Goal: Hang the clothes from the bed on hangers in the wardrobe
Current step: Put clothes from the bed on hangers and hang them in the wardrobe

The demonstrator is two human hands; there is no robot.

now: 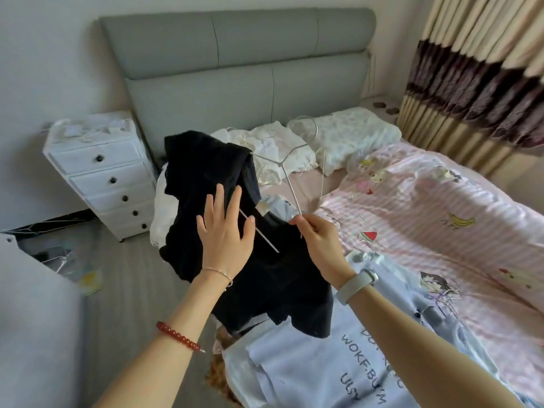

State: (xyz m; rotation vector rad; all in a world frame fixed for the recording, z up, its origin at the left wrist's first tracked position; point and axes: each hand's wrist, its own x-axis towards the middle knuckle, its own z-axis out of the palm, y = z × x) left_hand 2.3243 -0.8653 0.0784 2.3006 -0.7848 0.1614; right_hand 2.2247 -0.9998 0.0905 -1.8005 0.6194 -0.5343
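Two bare forearms reach forward from the bottom edge; the left hand (225, 231) has its fingers (232, 201) straight and spread, the palm laid flat against a black garment (200, 178), holding nothing; the right hand (316, 237) has its fingers curled, pinching a thin white wire hanger (290, 184) near one end; the hanger stands raised above the bed (426, 207), its hook toward the headboard (235, 69), one arm slipped under the black garment, which drapes from it and hangs down over the bed's near edge; below it a pale blue shirt with dark lettering (338, 357) lies on the pink striped cover; white pillows (347, 136) sit by the headboard; a white chest of drawers (103, 175) stands on the floor to the left; striped curtains (477, 78) hang at right.
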